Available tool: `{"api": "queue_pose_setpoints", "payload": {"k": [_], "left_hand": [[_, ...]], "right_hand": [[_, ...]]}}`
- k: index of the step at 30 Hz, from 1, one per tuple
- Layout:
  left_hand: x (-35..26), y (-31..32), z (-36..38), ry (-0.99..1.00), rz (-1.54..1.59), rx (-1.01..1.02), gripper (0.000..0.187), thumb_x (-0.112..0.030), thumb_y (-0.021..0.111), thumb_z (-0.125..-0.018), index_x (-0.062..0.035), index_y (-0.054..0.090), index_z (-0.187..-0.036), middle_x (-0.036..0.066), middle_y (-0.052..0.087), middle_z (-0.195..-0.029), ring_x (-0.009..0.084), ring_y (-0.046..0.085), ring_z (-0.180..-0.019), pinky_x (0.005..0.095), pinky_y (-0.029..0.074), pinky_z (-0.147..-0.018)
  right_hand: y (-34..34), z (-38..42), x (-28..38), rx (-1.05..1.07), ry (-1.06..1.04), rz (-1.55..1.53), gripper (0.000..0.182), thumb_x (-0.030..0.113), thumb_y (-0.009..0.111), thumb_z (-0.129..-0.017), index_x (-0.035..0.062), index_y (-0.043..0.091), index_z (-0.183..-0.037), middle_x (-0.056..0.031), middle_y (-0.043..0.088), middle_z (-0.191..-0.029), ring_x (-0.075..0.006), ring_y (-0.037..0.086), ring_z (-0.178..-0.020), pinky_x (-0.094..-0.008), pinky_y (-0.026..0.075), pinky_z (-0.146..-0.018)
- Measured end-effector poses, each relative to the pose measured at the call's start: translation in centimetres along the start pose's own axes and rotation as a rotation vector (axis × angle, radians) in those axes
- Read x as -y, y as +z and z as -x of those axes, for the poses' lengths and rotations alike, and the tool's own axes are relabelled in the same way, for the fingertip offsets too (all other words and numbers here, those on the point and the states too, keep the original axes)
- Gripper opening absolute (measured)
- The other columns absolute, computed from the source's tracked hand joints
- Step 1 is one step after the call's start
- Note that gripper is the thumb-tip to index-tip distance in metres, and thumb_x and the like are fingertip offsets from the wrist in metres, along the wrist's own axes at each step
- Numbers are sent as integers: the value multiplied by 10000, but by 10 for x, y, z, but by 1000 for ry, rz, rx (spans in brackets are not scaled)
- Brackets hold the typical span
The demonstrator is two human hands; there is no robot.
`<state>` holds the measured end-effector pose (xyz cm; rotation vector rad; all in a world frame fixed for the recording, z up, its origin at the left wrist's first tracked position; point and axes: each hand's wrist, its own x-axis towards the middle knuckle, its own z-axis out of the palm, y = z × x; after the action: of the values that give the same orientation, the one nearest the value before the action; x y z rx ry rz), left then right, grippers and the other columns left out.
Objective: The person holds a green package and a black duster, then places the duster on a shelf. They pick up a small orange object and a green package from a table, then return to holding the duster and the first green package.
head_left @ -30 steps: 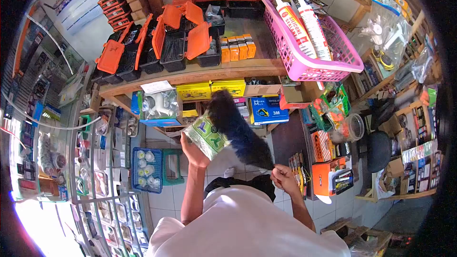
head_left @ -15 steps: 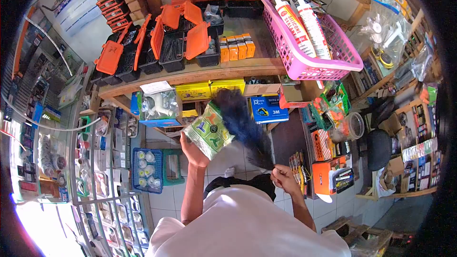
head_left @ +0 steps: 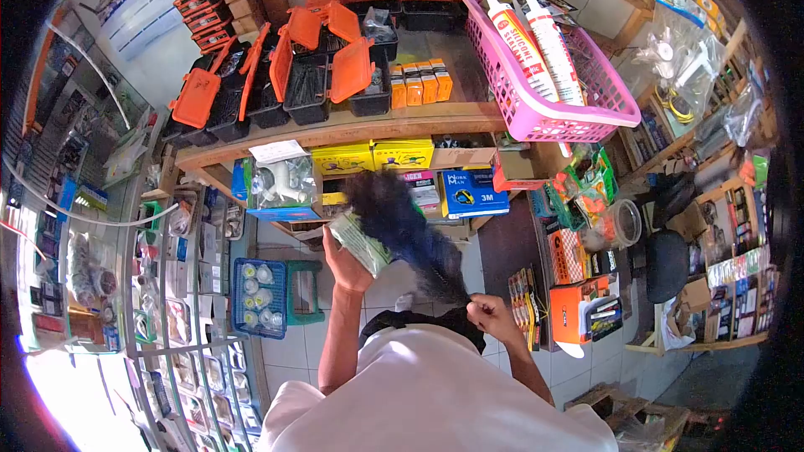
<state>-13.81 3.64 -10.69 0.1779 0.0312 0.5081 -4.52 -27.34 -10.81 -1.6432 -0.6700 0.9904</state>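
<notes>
My left hand (head_left: 347, 269) is closed around the edge of a green and white plastic-wrapped packet (head_left: 374, 260), held up in front of my body. A dark feather duster (head_left: 412, 233), blurred by motion, lies across the packet's upper part and hides some of it. Its thin lower end reaches my right hand (head_left: 492, 315), whose fingers are wrapped round it. Behind the duster, on the lower shelf, are yellow boxes (head_left: 402, 153) and a blue box (head_left: 474, 193).
Above stands a wooden shelf (head_left: 335, 132) with orange-lidded black boxes (head_left: 310, 88) and a pink basket (head_left: 557, 121) holding sealant tubes. A blue crate (head_left: 259, 328) sits low on the left. Orange packages (head_left: 578, 311) are at the right.
The feather duster has swept left and now covers more of the packet. The packet has turned, so its printed front no longer shows. My right hand has shifted slightly left and down.
</notes>
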Motion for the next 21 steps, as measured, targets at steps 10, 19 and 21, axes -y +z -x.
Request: {"api": "queue_pose_setpoints", "payload": {"k": [10, 19, 21], "left_hand": [[16, -21, 0, 170, -287, -165, 725, -676, 275, -910, -136, 419, -1371, 64, 507, -1302, 257, 483, -1174, 427, 384, -1003], [15, -10, 0, 485, -1367, -176, 745, -710, 277, -890, -139, 438, -1342, 41, 530, -1270, 232, 503, -1153, 406, 388, -1008], [12, 12, 5, 95, -234, -211, 665, -639, 325, -923, -128, 448, -1330, 54, 530, -1265, 235, 499, -1158, 412, 365, -1028]], "right_hand": [[-7, 3, 5, 71, -32, 77, 330, 242, 563, -946, 32, 440, -723, 45, 336, -617, -58, 318, -585, -258, 298, -499], [-4, 3, 18, 88, 5, 59, 337, 222, 551, -952, 43, 426, -696, 50, 336, -602, -50, 319, -583, -244, 307, -506], [-2, 1, 17, 45, -4, 53, 344, 196, 545, -953, 55, 405, -671, 50, 358, -585, -42, 338, -550, -238, 299, -487]]}}
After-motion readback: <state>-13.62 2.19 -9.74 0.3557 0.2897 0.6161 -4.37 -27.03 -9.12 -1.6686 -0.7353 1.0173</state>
